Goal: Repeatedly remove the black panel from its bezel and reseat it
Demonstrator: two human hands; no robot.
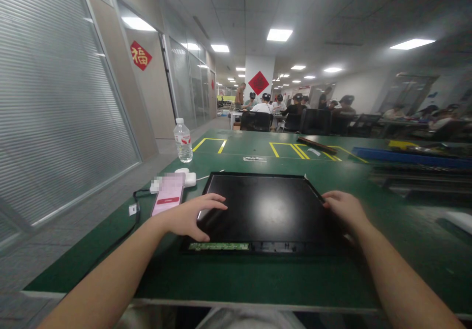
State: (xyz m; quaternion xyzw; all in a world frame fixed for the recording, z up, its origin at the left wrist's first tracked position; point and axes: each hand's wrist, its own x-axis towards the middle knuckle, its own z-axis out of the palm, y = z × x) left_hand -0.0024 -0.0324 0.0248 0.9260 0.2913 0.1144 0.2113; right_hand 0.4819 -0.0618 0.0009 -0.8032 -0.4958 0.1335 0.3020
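A flat black display panel lies on the green table in front of me. A green circuit board strip runs along the left part of its near edge. My left hand is at the panel's left side, thumb and fingers spread apart, with the fingertips over the dark screen; whether they press on it I cannot tell. At the right edge, my right hand has its fingers closed at the panel's rim, partly hidden from view.
Left of the panel are a phone, a white charger with cables, and a water bottle. Yellow tape marks the table's far side. A dark strip and blurred blue bars lie right. Several people sit beyond.
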